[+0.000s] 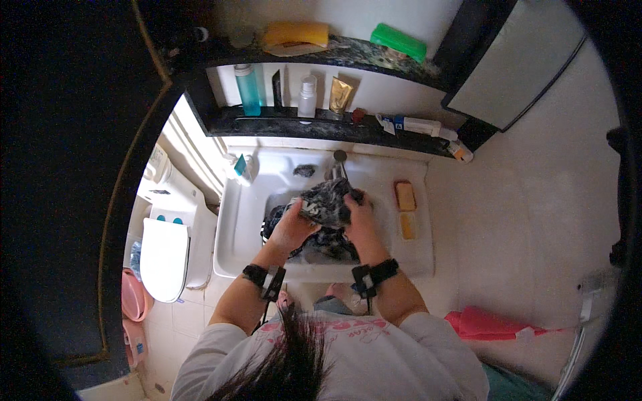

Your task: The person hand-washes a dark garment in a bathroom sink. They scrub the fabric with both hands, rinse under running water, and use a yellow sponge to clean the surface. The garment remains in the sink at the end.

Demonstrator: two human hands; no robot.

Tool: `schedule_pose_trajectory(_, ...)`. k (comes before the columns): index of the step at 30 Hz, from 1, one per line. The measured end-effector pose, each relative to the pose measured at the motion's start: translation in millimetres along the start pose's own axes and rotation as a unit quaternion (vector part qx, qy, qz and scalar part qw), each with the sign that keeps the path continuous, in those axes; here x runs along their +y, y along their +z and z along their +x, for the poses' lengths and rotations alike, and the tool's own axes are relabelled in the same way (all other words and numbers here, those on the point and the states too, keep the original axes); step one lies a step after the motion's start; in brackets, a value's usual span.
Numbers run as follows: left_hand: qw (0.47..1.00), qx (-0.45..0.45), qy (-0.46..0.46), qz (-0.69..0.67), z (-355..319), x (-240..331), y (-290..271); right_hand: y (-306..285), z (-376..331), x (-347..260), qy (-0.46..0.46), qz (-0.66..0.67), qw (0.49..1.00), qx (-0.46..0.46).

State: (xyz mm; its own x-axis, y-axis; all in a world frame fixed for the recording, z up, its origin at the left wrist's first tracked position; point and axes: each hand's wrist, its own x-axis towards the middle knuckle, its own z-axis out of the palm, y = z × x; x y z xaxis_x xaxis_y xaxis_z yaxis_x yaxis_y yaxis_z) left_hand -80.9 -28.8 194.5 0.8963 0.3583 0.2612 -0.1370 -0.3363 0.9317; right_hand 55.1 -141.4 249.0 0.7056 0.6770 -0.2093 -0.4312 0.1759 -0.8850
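Observation:
Above the basin of a white sink [231, 230], both my hands grip a dark garment [328, 199] with pale soapy streaks and some white print. My left hand [294, 228] is closed on its left edge, thumb on top. On the other side my right hand [361, 217] pinches the right edge, fingers partly hidden by the fabric. More dark, wet cloth [328, 242] lies in the basin below, in cloudy water. The metal faucet [340, 164] rises just behind the held garment and is partly covered by it.
On the sink's right rim lie a soap bar in a reddish dish [404, 196] and a yellow bar [407, 226]. A white bottle [242, 168] stands at the back left corner. Black shelves [321, 125] with bottles and tubes run behind. A white toilet [167, 257] is at left.

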Motion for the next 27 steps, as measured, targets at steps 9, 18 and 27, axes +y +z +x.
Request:
schedule_pose_trajectory(9, 0.906, 0.045, -0.417, -0.056, 37.0, 24.7, 24.3, 48.7, -17.0, 40.2, 0.081, 0.011, 0.984, 0.161)
schedule_pose_trajectory(18, 0.963, 0.098, -0.232, 0.095, 47.1, 43.6, 17.1, 1.8, 32.3, 60.4, 0.086, -0.288, 0.951, 0.078)
schedule_pose_trajectory(27, 0.97, 0.139, -0.134, 0.149, 72.7, 47.9, 50.3, -34.8, 42.6, 35.4, -0.029, -0.422, 0.893, -0.151)
